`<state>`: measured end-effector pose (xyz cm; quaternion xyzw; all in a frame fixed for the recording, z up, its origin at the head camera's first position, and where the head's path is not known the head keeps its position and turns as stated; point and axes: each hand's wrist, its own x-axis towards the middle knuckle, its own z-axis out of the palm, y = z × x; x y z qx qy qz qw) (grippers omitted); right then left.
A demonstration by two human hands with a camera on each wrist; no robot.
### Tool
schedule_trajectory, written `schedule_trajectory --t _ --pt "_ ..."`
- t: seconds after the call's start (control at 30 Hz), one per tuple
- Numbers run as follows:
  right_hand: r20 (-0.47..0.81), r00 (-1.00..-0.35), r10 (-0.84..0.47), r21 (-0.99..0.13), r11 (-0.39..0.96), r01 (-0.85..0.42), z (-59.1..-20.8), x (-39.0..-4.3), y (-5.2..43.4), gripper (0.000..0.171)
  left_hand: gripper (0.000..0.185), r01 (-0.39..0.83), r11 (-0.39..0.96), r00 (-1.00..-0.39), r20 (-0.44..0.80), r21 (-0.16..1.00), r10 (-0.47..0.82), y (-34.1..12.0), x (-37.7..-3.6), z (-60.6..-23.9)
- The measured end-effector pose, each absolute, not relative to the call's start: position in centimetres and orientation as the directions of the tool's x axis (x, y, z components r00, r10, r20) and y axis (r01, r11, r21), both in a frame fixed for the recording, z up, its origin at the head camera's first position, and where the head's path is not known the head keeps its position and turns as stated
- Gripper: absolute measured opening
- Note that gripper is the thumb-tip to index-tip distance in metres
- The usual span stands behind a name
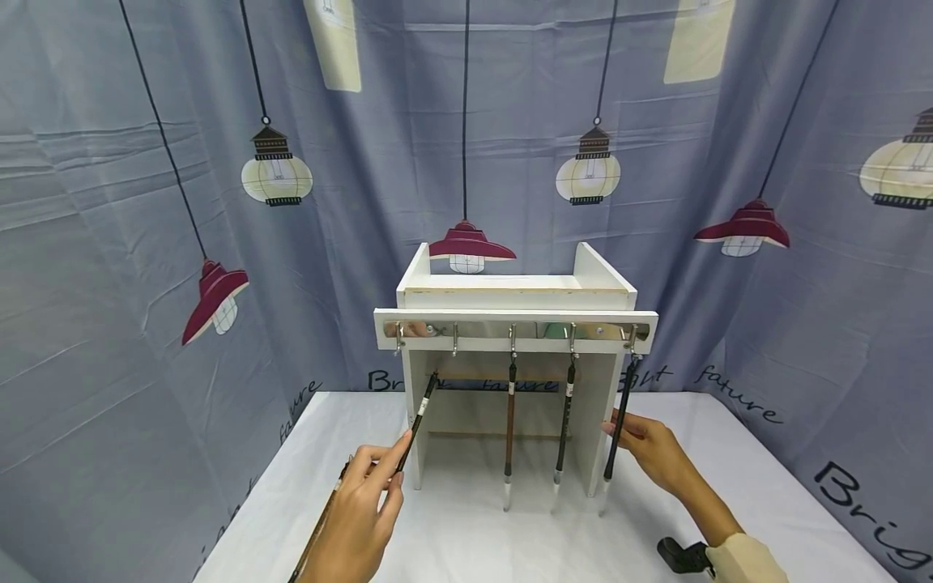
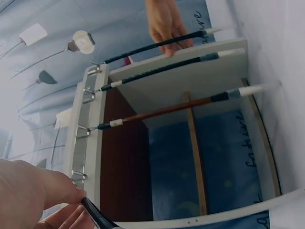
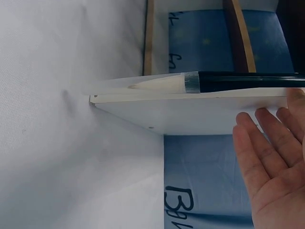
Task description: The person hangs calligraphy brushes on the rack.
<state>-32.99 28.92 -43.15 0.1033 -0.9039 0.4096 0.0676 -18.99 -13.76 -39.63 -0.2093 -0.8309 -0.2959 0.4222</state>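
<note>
Lamp-print curtains (image 1: pixel 131 340) enclose a white table (image 1: pixel 474 542); left hand (image 1: pixel 357 518) grips a brush (image 1: pixel 417 421), right hand (image 1: pixel 652 453) relaxed.

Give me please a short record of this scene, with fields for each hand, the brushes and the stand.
left hand: left hand pinches a black brush that slants up toward the hook rail
right hand: right hand touches the rightmost hanging brush with relaxed fingers
other brushes: brown brush and dark brush hang from the middle hooks
stand: white wooden stand on a white table
backdrop: grey curtain with lamp prints
</note>
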Motion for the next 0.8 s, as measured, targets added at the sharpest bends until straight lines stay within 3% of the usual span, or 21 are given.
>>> schedule_trajectory --t 0.5,0.8 --pt "0.222 -0.965 -0.141 -0.721 0.643 -0.259 -43.0 -32.9 28.9 0.065 0.066 0.633 0.687 -0.563 0.822 0.357 0.091 -12.2 -19.3 -39.1" --pt "0.24 -0.96 -0.143 -0.717 0.641 -0.275 -43.2 -33.0 29.0 0.063 0.064 0.603 0.688 -0.616 0.783 0.405 0.079 -12.0 -19.4 -38.9"
